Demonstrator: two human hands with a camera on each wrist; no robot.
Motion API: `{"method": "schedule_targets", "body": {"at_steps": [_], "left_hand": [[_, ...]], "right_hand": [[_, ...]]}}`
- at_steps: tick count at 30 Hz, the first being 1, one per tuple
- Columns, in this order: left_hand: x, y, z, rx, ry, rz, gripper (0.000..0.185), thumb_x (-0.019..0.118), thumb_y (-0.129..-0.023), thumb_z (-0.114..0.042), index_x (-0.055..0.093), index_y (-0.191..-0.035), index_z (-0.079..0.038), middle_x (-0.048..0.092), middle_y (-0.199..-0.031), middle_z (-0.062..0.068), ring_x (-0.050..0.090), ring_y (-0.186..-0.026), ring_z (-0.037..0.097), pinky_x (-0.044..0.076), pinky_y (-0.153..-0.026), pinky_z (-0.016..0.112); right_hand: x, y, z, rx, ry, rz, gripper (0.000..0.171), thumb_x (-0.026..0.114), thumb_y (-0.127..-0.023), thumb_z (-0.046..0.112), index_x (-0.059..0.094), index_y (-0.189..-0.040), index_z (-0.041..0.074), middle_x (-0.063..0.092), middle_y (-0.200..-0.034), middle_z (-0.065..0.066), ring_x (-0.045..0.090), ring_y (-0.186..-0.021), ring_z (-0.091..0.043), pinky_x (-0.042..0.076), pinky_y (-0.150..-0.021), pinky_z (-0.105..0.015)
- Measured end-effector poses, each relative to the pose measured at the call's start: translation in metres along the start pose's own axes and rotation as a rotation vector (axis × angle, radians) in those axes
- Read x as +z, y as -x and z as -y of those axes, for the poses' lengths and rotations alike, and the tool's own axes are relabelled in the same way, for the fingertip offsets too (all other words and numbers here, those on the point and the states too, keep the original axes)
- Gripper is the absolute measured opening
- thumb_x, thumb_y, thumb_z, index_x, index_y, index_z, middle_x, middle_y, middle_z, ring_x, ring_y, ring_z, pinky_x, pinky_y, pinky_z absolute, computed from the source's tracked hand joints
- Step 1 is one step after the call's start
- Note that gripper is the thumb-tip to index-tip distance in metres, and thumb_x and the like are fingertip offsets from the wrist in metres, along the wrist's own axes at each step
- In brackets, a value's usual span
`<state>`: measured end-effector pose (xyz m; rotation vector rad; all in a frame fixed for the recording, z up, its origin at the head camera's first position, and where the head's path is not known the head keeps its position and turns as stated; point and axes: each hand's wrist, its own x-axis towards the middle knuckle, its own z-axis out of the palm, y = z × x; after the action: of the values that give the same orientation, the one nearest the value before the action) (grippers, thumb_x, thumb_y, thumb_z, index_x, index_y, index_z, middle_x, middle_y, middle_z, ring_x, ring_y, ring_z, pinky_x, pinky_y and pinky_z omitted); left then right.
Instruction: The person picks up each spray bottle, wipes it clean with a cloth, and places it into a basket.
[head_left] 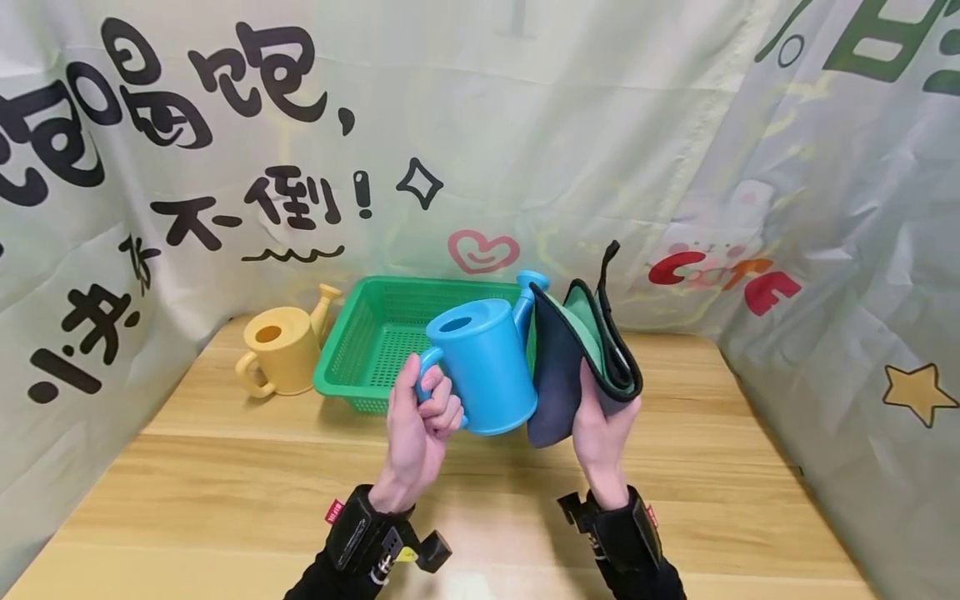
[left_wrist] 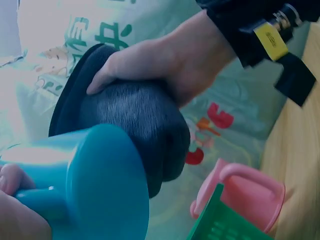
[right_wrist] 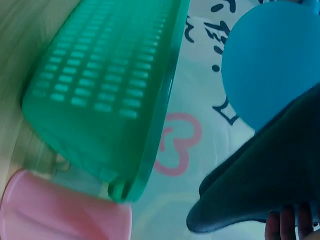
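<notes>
A blue plastic watering can [head_left: 483, 365] is held upright above the wooden table, its handle toward the near left and its spout rising to the far right. Pressed against its right side is a folded dark grey cloth [head_left: 581, 360] with a green inner face.

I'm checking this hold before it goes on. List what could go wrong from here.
1. The left hand holds the blue plastic watering can only by its handle, in the air; it may tip or slip.
2. The folded dark grey cloth with green lining, gripped by the right hand, presses the can's side and could nudge it into the green plastic basket.
</notes>
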<state>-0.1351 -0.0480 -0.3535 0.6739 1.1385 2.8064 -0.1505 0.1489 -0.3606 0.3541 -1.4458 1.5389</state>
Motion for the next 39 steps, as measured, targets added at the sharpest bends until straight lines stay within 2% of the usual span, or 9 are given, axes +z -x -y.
{"method": "schedule_targets", "body": {"at_steps": [4, 7, 11, 17, 23, 28, 34, 37, 39], "left_hand": [[0.004, 0.0, 0.001, -0.064, 0.008, -0.088, 0.043, 0.025, -0.11, -0.034, 0.027, -0.069, -0.021, 0.02, -0.057, -0.009, 0.019, -0.047, 0.005, 0.008, -0.05, 0.028], [0.004, 0.0, 0.002, -0.123, 0.026, -0.102, 0.046, 0.024, -0.109, -0.036, 0.023, -0.066, -0.022, 0.02, -0.055, -0.011, 0.019, -0.045, 0.005, 0.007, -0.05, 0.028], [0.003, 0.0, 0.003, -0.169, 0.087, -0.053, 0.049, 0.02, -0.109, -0.039, 0.022, -0.064, -0.022, 0.021, -0.053, -0.012, 0.018, -0.044, 0.004, 0.004, -0.049, 0.028], [0.0, -0.001, 0.004, -0.217, 0.142, 0.032, 0.05, 0.012, -0.109, -0.042, 0.02, -0.063, -0.023, 0.018, -0.052, -0.011, 0.016, -0.043, 0.005, 0.002, -0.048, 0.028], [-0.005, -0.002, 0.003, -0.258, 0.152, 0.101, 0.049, 0.009, -0.108, -0.039, 0.021, -0.063, -0.023, 0.018, -0.052, -0.01, 0.015, -0.043, 0.006, 0.002, -0.047, 0.029], [-0.006, -0.004, 0.003, -0.272, 0.173, 0.152, 0.048, 0.008, -0.107, -0.037, 0.021, -0.063, -0.023, 0.017, -0.052, -0.01, 0.013, -0.043, 0.006, 0.002, -0.046, 0.028], [-0.005, -0.004, 0.005, -0.273, 0.175, 0.161, 0.049, 0.006, -0.108, -0.037, 0.022, -0.063, -0.023, 0.017, -0.053, -0.01, 0.011, -0.043, 0.007, 0.002, -0.046, 0.028], [-0.004, -0.004, 0.007, -0.265, 0.174, 0.133, 0.049, 0.007, -0.108, -0.037, 0.022, -0.063, -0.023, 0.016, -0.052, -0.009, 0.011, -0.042, 0.007, 0.001, -0.045, 0.028], [-0.002, -0.003, 0.009, -0.255, 0.17, 0.107, 0.049, 0.007, -0.108, -0.037, 0.021, -0.063, -0.022, 0.016, -0.052, -0.01, 0.011, -0.042, 0.007, 0.001, -0.045, 0.028]], "right_hand": [[0.007, 0.005, 0.001, -0.003, 0.002, 0.054, 0.039, 0.053, -0.094, -0.012, 0.052, -0.133, -0.016, 0.065, -0.132, 0.01, 0.061, -0.126, -0.009, 0.043, -0.113, -0.026], [0.01, 0.011, 0.003, -0.015, 0.012, 0.108, 0.041, 0.053, -0.092, -0.016, 0.05, -0.133, -0.018, 0.064, -0.132, 0.012, 0.061, -0.125, -0.007, 0.043, -0.112, -0.025], [0.012, 0.015, 0.006, -0.043, 0.04, 0.209, 0.044, 0.057, -0.085, -0.021, 0.052, -0.129, -0.019, 0.063, -0.132, 0.015, 0.062, -0.122, -0.004, 0.046, -0.109, -0.022], [0.013, 0.014, 0.01, -0.106, 0.098, 0.364, 0.056, 0.062, -0.084, -0.018, 0.05, -0.139, -0.011, 0.059, -0.144, -0.007, 0.055, -0.133, -0.006, 0.042, -0.113, -0.024], [0.014, 0.011, 0.01, -0.112, 0.157, 0.457, 0.066, 0.063, -0.085, -0.016, 0.044, -0.147, -0.006, 0.05, -0.149, -0.024, 0.044, -0.147, -0.017, 0.03, -0.122, -0.028], [0.015, 0.01, 0.011, -0.167, 0.226, 0.483, 0.062, 0.064, -0.089, -0.006, 0.043, -0.148, -0.005, 0.047, -0.151, -0.025, 0.04, -0.149, -0.025, 0.028, -0.124, -0.029], [0.018, 0.013, 0.015, -0.258, 0.343, 0.531, 0.054, 0.048, -0.104, 0.029, 0.043, -0.149, -0.001, 0.044, -0.155, -0.022, 0.038, -0.15, -0.029, 0.025, -0.125, -0.031], [0.02, 0.016, 0.016, -0.338, 0.414, 0.557, 0.051, 0.048, -0.102, 0.021, 0.045, -0.148, 0.0, 0.045, -0.155, -0.02, 0.038, -0.149, -0.034, 0.024, -0.126, -0.035], [0.021, 0.017, 0.016, -0.397, 0.458, 0.579, 0.055, 0.05, -0.093, 0.011, 0.047, -0.147, 0.001, 0.046, -0.155, -0.018, 0.037, -0.149, -0.036, 0.024, -0.126, -0.038]]}}
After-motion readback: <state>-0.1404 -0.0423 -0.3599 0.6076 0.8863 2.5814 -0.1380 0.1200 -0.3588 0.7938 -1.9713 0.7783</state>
